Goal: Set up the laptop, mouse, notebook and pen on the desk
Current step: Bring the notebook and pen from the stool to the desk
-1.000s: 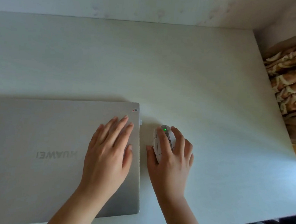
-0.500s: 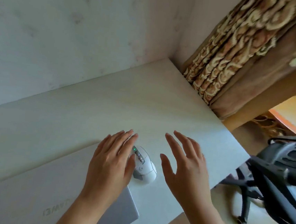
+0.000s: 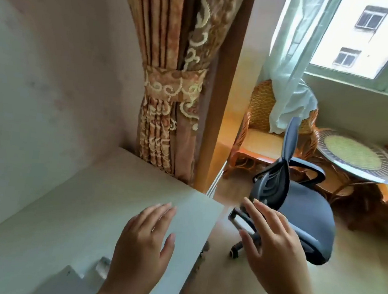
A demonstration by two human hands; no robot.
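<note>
The laptop [image 3: 66, 285] is lying closed at about seven o'clock in the view, only its far right corner showing at the bottom edge of the desk [image 3: 87, 207], and the mouse [image 3: 103, 265] is sitting just beside that corner toward three o'clock, half hidden behind the left hand [image 3: 145, 248]. So two of the four things are looking placed, though the laptop lid is not yet raised. The notebook and the pen are showing nowhere in this view, so by my judgement that half of the job is waiting to be done. The left hand is hovering flat over the desk near six o'clock, fingers spread and gripping nothing; whether it is brushing the surface I cannot tell. The right hand [image 3: 271, 246] is reaching out past the desk's right edge at about four o'clock, fingers apart and empty, in line with the office chair [image 3: 299, 218] standing on the floor at three o'clock. The head is facing toward the curtain [image 3: 169, 73] at twelve and the window [image 3: 364, 37] at two, which suggests the person is looking off the desk for the missing items.
</note>
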